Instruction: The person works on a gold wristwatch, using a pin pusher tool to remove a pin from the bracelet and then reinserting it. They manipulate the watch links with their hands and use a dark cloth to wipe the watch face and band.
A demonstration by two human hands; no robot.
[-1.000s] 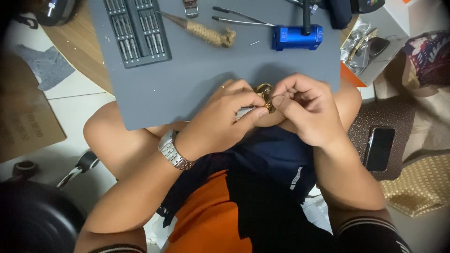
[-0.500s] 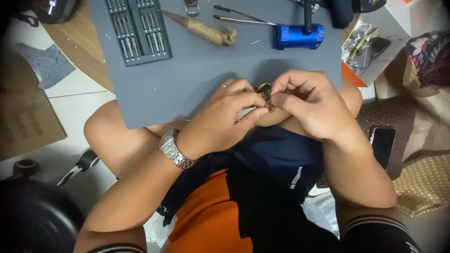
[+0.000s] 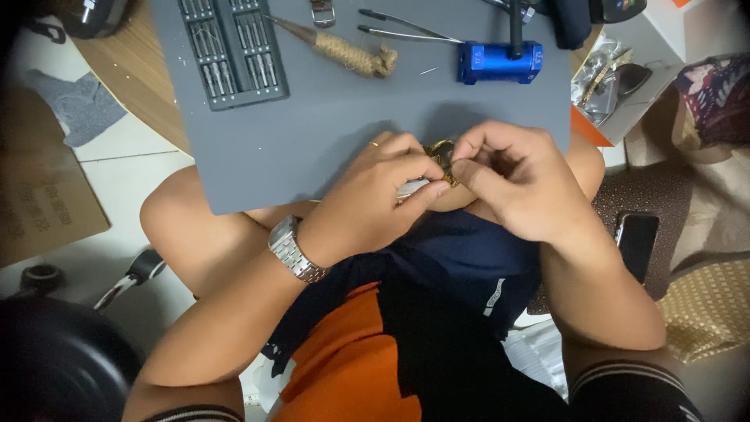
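Together, both hands' fingers (image 3: pixel 434 190) pinch the gold watch (image 3: pixel 442 153).

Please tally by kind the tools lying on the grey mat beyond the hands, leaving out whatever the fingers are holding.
Screwdriver bit sets: 1, dark case
Rope-wrapped hand tools: 1
Tweezers: 1
Blue block tools: 1
Total: 4, all on the grey mat
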